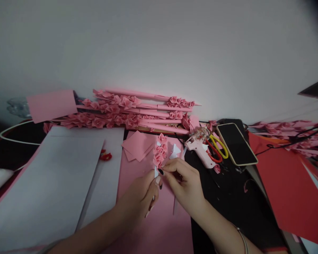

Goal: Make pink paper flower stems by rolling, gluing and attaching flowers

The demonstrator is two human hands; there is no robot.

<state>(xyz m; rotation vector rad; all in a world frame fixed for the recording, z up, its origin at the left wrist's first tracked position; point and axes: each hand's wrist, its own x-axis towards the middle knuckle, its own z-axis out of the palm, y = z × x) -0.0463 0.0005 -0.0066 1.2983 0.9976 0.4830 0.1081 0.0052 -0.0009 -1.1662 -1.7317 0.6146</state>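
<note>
My left hand (145,190) is closed around the white stem of a paper flower stalk (159,151), which points up and away from me. Pink folded paper blossoms cover its upper part. At the lowest blossom, my right hand (184,181) pinches with thumb and forefinger at the pink paper. Both hands are over a large pink paper sheet (159,225). Just beyond them lie square pink paper pieces (138,146) and a small folded white paper piece (175,151).
Finished-looking pink paper flower stems (116,109) lie along the wall. On the right are a pink glue gun (201,151), yellow-handled scissors (219,145), a phone (237,144) and red paper sheets (288,187). White sheets (60,176) cover the left, with a small red item (105,156).
</note>
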